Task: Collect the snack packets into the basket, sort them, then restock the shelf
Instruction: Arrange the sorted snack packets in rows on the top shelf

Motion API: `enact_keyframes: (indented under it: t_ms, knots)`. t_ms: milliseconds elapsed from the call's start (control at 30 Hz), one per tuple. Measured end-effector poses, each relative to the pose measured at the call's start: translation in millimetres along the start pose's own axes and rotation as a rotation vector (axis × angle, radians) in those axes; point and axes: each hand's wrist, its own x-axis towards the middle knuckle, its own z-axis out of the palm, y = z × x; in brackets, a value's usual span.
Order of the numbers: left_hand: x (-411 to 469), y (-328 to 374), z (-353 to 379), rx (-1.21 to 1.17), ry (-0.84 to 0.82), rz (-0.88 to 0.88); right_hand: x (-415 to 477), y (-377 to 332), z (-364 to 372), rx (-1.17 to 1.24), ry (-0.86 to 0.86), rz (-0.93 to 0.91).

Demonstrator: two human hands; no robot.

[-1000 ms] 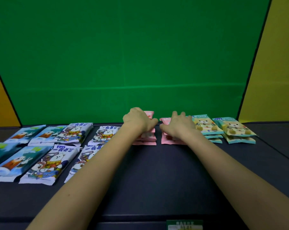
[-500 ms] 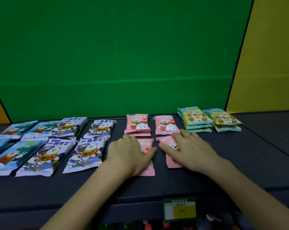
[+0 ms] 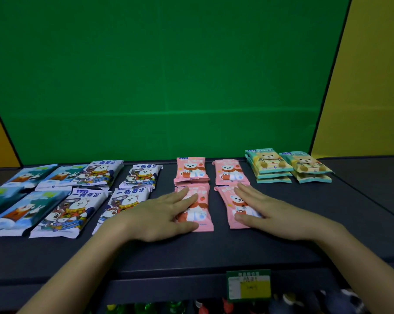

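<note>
Snack packets lie in sorted groups on a dark shelf (image 3: 214, 250). In the middle are pink packets: two at the back (image 3: 191, 169) (image 3: 229, 172) and two in front. My left hand (image 3: 162, 214) lies flat, fingers spread, on the front left pink packet (image 3: 202, 214). My right hand (image 3: 266, 211) lies flat on the front right pink packet (image 3: 233, 201). Neither hand grips its packet. To the left lie purple-white packets (image 3: 71, 209) and blue packets (image 3: 19, 211). At the back right stand two small stacks of teal-yellow packets (image 3: 268, 165) (image 3: 309, 166). No basket is in view.
A green back panel (image 3: 164, 75) rises behind the shelf, with yellow panels at both sides. A green and yellow price tag (image 3: 249, 285) hangs on the shelf's front edge. Bottle tops (image 3: 200, 308) show on the level below.
My hands drew back from the rear of the shelf toward the front with two pink packets, which now lie in front of the back pair. The view has tilted down slightly.
</note>
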Motion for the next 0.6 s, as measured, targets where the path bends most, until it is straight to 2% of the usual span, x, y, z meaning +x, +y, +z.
enact_keyframes:
  t_ms: [100, 200, 267, 333, 433, 600]
  knots:
    - [8.0, -4.5, -8.0, -0.081, 0.021, -0.004, 3.8, -3.9, -9.7, -0.015, -0.009, 0.022]
    - [28.7, -5.3, -26.5, -0.359, 0.298, -0.092, 23.0, -9.5, -25.8, 0.026, 0.202, 0.061]
    - [52.1, -8.6, -37.6, -0.362, 0.439, -0.195, 45.2, -9.9, -34.4, -0.008, 0.316, 0.095]
    - [73.9, -10.5, -43.7, -0.338, 0.444, -0.253, 68.9, -7.3, -39.4, -0.072, 0.323, 0.145]
    - [99.2, -13.7, -41.2, -0.385, 0.354, -0.305, 95.4, -2.5, -38.8, -0.159, 0.247, 0.235]
    - [116.7, -14.8, -34.7, -0.428, 0.302, -0.367, 109.5, 4.9, -34.1, -0.193, 0.206, 0.253]
